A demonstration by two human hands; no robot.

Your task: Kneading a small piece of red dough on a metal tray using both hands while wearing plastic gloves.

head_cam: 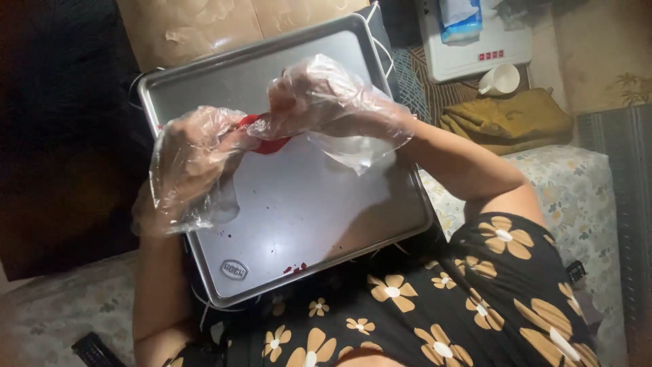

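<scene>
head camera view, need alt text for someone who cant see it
Two hands in loose clear plastic gloves, left hand and right hand, hold a small red piece between them over a metal baking tray on the person's lap. A few red specks lie near the tray's front edge; a white mug stands behind.

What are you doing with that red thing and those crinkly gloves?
A person wearing loose clear plastic gloves holds a small red piece between both hands over a metal baking tray. The left hand and the right hand both pinch it above the tray. What the piece is can't be told. A few red specks lie near the tray's front edge. Off to the side are a white cup and a folded mustard-yellow cloth.
</scene>
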